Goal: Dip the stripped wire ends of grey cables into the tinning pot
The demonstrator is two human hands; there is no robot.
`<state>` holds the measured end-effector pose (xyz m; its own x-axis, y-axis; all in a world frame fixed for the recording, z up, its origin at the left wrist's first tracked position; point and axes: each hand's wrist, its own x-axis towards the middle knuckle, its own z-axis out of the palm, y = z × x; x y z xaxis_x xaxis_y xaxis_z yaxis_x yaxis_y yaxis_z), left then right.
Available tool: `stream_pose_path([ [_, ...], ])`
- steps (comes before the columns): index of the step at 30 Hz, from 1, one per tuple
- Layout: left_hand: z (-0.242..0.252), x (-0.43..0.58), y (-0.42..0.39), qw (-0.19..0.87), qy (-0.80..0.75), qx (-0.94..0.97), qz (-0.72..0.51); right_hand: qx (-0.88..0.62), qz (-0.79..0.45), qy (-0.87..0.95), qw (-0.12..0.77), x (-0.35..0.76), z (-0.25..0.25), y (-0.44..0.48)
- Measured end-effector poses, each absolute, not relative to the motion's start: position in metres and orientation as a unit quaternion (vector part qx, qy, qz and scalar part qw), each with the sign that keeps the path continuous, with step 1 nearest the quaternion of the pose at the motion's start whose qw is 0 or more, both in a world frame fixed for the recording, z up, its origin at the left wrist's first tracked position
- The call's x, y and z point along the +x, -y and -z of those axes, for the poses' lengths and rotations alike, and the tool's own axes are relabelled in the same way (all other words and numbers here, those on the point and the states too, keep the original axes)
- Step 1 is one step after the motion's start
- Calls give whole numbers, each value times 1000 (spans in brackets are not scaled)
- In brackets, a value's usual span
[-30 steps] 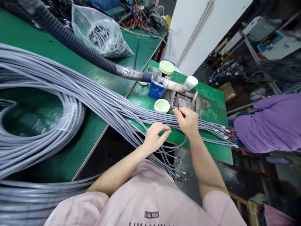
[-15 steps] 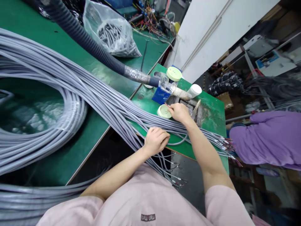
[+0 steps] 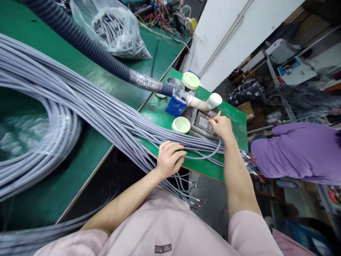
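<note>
My right hand (image 3: 223, 127) pinches the end of a grey cable (image 3: 213, 153), with thin red and dark wires (image 3: 210, 116) sticking out past the fingertips. Those wire ends are over what looks like a solder pot (image 3: 204, 122), a dark square block with a shiny grey surface; whether they touch it I cannot tell. My left hand (image 3: 170, 159) is at the near edge of the long grey cable bundle (image 3: 128, 119), its fingers loosely bent and apart. Left of the pot stands a small pale-green cup (image 3: 181, 125).
A ribbed hose (image 3: 106, 60) runs to a pipe (image 3: 198, 104) behind the pot, beside a blue box (image 3: 176, 106). A white jar (image 3: 214, 100) and a pale-green lid (image 3: 190, 80) stand behind. A bag of grey pieces (image 3: 117, 30) lies farther back. A person in purple (image 3: 295, 153) is at right.
My right hand has moved right with the wire ends, from above the pale-green cup to over the pot. My left hand's fingers have spread slightly. The view has shifted a little.
</note>
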<state>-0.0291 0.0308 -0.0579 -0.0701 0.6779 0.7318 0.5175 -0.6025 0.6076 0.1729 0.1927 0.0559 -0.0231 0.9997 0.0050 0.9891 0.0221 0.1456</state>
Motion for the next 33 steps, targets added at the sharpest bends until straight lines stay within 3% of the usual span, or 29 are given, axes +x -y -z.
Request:
stream_pose_path([
  [15,61,-29,-32,54,-446,698,-558,737,-25,-670,89,190,-25,-214],
  [33,64,-28,-32,67,-447,702,-550,738,-26,-672,58,191,-26,-212],
])
